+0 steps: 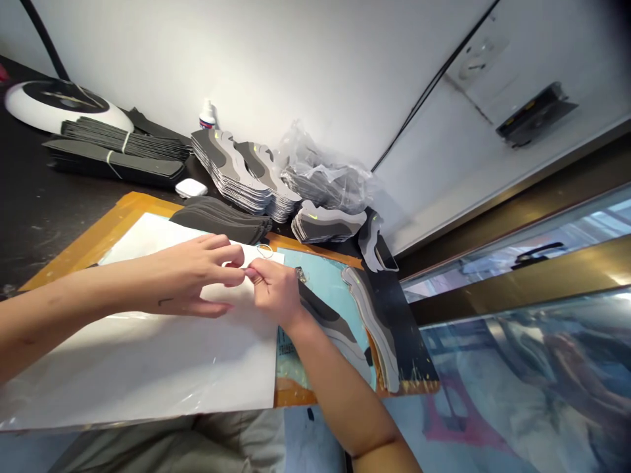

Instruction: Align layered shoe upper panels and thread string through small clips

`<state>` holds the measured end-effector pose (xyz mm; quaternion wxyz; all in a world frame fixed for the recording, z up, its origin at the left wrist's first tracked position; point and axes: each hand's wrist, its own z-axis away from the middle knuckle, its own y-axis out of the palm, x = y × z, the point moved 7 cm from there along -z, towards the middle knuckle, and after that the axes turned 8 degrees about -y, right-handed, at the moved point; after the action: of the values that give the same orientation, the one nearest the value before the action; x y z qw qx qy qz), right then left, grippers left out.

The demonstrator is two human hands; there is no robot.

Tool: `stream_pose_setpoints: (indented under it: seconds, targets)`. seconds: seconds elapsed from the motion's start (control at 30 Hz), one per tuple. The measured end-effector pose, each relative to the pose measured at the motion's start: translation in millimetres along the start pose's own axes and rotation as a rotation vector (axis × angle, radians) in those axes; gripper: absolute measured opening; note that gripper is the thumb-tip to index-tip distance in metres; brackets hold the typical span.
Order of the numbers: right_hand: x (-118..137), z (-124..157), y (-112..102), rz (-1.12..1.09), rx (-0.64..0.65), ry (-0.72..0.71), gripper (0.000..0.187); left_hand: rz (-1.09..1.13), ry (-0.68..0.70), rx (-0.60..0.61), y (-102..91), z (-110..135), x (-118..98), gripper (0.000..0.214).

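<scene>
My left hand (200,272) and my right hand (273,289) meet fingertip to fingertip over a white sheet (148,355) that lies on an orange-edged board (106,226). Both hands pinch something small between them; I cannot make it out. A rubber band (265,249) lies just beyond my fingers. Grey and black shoe-shaped cut pieces (345,322) rest on the light blue mat (330,289) under my right wrist.
Stacks of grey cut pieces (231,171) and banded black strips (118,148) line the wall. A crumpled plastic bag (320,174), a small white bottle (208,115), a white case (191,188) and a white lamp base (54,105) stand behind. A conveyor edge (517,295) runs at right.
</scene>
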<state>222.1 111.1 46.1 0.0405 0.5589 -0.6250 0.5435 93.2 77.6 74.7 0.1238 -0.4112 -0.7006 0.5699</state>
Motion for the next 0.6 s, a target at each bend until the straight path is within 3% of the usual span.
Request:
stream_pose_setpoints:
  seconds: [0.13, 0.33, 0.43, 0.6]
  targets:
    - [4, 0, 9, 0.141, 0.137, -0.022, 0.027, 0.245, -0.034, 0.172, 0.8, -2, 6, 0.023]
    - [-2, 0, 20, -0.010, 0.294, -0.068, 0.025, 0.628, -0.181, 0.311, 12.9, -3, 16, 0.030]
    - [-5, -1, 24, -0.037, 0.335, -0.067, 0.024, 0.640, -0.257, 0.338, 17.2, -2, 19, 0.035]
    - [1, 2, 31, -0.205, 0.350, -0.015, 0.027, 0.572, -0.223, 0.306, 7.8, -5, 14, 0.036]
